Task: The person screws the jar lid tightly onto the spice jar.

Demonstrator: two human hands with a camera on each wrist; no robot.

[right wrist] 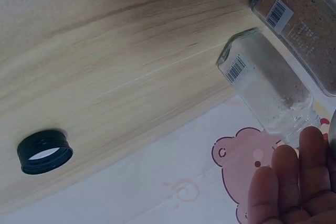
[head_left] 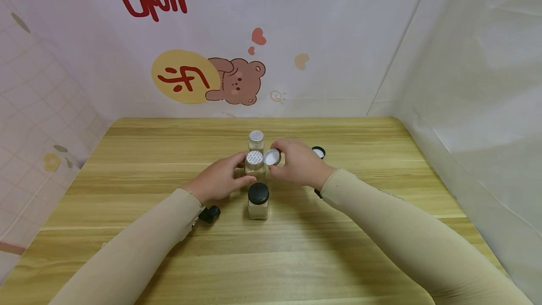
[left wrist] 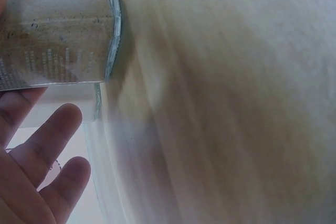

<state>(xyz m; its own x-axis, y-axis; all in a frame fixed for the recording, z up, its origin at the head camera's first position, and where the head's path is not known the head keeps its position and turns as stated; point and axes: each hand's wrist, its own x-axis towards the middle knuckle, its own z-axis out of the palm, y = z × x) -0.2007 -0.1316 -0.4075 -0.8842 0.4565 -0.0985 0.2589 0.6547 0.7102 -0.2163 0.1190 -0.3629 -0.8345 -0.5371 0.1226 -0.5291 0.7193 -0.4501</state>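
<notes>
Your left hand [head_left: 220,179] curled round the glass shaker jar [head_left: 256,170], centre frame; your right hand [head_left: 301,162] pinched a cap [head_left: 272,157].
The jar looked stiff, slick and breakable, best held by its flat sides.

Left hand [left wrist: 21,182] grips a brown-filled glass jar [left wrist: 58,38], a paler jar [left wrist: 86,97] just beyond its fingers [left wrist: 58,124], and wood-grained surface [left wrist: 220,103] stretching alongside!

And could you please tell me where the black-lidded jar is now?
In the head view, the black-lidded jar stands on the table just left of centre, on the near side of the shaker-topped jar that the left hand grips.
</notes>
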